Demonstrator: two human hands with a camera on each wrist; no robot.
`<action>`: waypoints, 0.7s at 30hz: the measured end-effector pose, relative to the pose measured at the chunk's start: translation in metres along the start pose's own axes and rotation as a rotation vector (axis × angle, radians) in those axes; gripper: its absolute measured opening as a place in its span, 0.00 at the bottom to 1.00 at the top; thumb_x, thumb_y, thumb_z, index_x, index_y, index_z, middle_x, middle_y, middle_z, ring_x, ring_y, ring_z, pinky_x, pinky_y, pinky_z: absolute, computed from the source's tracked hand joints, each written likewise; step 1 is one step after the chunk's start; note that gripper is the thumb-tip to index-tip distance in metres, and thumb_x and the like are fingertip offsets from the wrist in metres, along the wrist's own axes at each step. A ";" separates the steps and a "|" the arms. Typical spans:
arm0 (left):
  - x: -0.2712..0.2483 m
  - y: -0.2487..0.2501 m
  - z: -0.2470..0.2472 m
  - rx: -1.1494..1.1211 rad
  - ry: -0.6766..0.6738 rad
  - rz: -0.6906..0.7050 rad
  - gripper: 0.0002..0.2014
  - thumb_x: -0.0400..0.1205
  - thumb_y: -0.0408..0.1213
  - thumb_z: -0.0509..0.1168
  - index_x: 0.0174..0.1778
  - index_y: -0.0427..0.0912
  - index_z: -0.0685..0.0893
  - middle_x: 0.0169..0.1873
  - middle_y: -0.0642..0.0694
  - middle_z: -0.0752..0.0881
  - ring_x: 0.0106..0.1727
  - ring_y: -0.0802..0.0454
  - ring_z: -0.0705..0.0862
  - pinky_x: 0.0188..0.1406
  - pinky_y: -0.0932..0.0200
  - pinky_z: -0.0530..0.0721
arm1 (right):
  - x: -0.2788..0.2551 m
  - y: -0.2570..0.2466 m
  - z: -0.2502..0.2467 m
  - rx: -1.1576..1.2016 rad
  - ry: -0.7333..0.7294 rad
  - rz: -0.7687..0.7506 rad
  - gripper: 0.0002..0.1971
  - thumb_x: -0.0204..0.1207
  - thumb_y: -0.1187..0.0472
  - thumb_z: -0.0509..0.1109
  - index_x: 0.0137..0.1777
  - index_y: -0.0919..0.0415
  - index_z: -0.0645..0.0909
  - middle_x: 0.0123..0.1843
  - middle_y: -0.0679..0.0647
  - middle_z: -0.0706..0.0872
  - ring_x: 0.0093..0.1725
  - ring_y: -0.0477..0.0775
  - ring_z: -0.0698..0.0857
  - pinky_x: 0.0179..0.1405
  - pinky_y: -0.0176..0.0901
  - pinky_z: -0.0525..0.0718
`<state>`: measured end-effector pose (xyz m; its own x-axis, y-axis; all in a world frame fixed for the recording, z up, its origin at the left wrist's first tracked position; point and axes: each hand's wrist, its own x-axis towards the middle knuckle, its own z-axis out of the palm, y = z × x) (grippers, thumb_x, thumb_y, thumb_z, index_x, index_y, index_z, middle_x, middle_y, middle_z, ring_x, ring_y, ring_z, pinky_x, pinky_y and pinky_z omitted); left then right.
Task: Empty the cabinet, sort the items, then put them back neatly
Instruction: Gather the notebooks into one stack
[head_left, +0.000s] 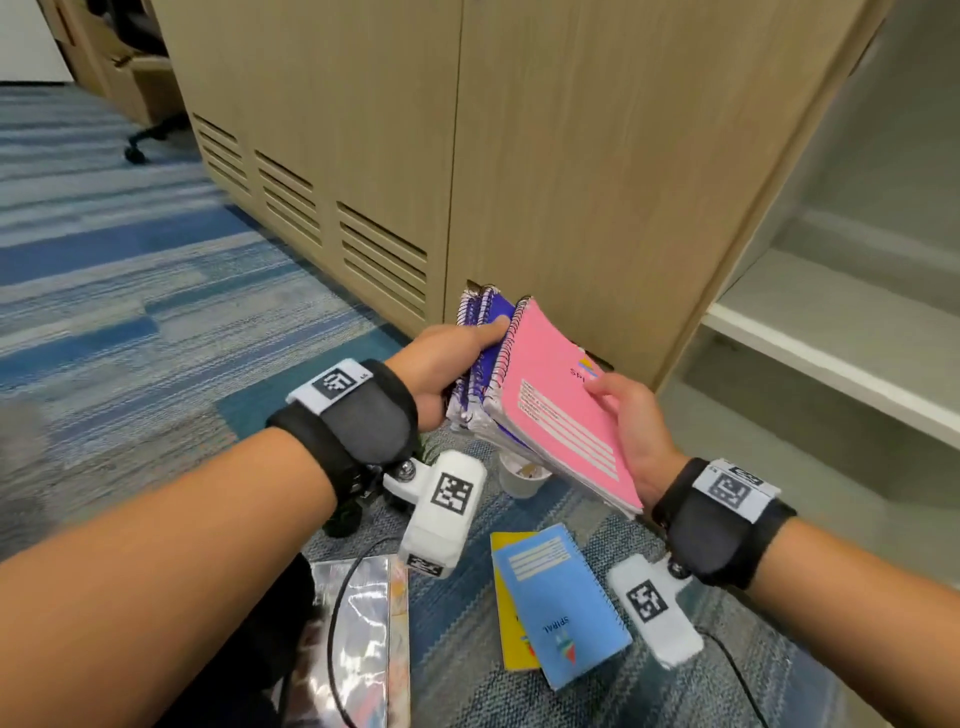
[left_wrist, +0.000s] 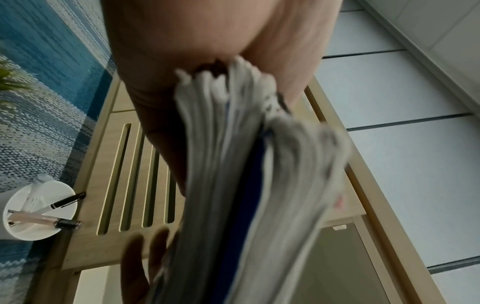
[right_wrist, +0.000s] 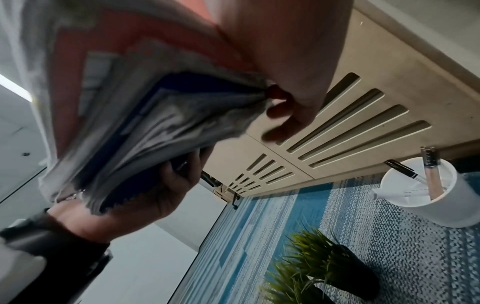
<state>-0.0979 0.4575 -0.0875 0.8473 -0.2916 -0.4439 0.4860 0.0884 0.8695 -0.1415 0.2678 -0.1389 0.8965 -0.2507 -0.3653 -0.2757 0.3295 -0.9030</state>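
A stack of spiral notebooks (head_left: 545, 395), pink on top and purple beneath, hangs above the carpet in front of the cabinet. My left hand (head_left: 457, 358) grips the spiral side, thumb on a purple cover. At the opposite edge my right hand (head_left: 631, 421) holds the stack, thumb on the pink cover and fingers below. The left wrist view shows the notebooks' page edges (left_wrist: 249, 185); the right wrist view shows the stack (right_wrist: 135, 127) from below. A light blue notebook (head_left: 563, 603) lies over a yellow one (head_left: 511, 623) on the carpet. The open cabinet's white shelf (head_left: 831, 338) is at right.
A white cup (right_wrist: 428, 193) with pens and a small green plant in a black pot (right_wrist: 327, 265) stand on the blue striped carpet below my hands. A shiny wrapped book (head_left: 358, 639) lies near my left forearm. Closed wooden doors with vent slots (head_left: 379, 249) rise behind.
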 end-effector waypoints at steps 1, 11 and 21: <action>0.000 -0.002 0.002 -0.009 0.003 0.023 0.17 0.84 0.47 0.70 0.57 0.35 0.86 0.44 0.35 0.92 0.37 0.42 0.91 0.43 0.44 0.92 | 0.000 0.000 0.000 0.001 -0.028 0.007 0.25 0.64 0.61 0.69 0.62 0.69 0.78 0.53 0.71 0.84 0.38 0.64 0.87 0.31 0.48 0.87; -0.013 -0.003 0.001 0.170 0.035 0.044 0.16 0.71 0.16 0.71 0.55 0.25 0.84 0.40 0.29 0.92 0.37 0.33 0.93 0.34 0.41 0.92 | 0.013 0.019 0.001 -0.078 -0.049 -0.070 0.23 0.72 0.66 0.68 0.67 0.67 0.70 0.57 0.69 0.86 0.45 0.63 0.85 0.44 0.60 0.85; -0.021 0.010 0.006 -0.067 0.130 0.181 0.20 0.69 0.13 0.67 0.56 0.29 0.77 0.46 0.27 0.89 0.34 0.31 0.92 0.28 0.35 0.90 | 0.049 0.131 -0.124 -1.628 -0.447 0.487 0.15 0.83 0.58 0.62 0.64 0.65 0.81 0.54 0.61 0.85 0.42 0.57 0.83 0.51 0.60 0.90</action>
<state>-0.1124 0.4589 -0.0680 0.9404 -0.1407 -0.3095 0.3326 0.1924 0.9232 -0.1764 0.1862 -0.3032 0.5749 -0.0767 -0.8146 -0.3090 -0.9422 -0.1294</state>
